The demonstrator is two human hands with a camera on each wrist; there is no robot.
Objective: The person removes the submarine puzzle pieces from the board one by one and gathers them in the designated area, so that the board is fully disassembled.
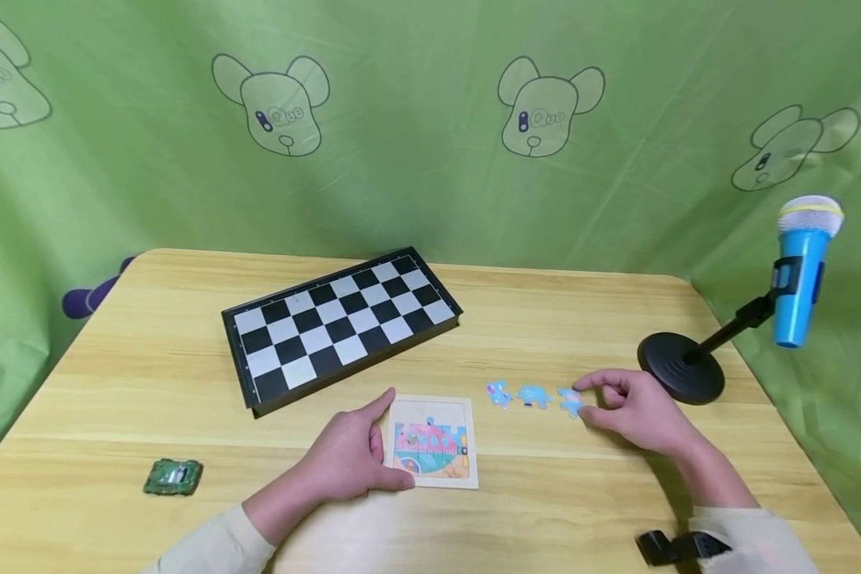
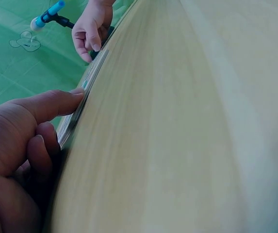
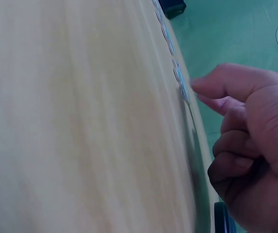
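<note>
A small square jigsaw puzzle board (image 1: 430,481) with a pale border lies on the table, its picture partly filled with pink, teal and orange pieces. My left hand (image 1: 347,454) holds its left edge, index finger at the top corner and thumb at the bottom one. To the board's right lie three blue puzzle pieces in a row: a left piece (image 1: 498,394), a middle piece (image 1: 534,396) and a right piece (image 1: 569,402). Thumb and index finger of my right hand (image 1: 638,410) pinch the right piece by its right side. The right wrist view shows that piece (image 3: 181,82) at the thumb tip.
A folded black-and-white chessboard (image 1: 340,323) lies behind the puzzle board. A blue microphone (image 1: 802,279) on a round black stand (image 1: 678,367) is close behind my right hand. At the left lies a green toy car (image 1: 174,477). Green cloth (image 1: 416,199) hangs behind the table.
</note>
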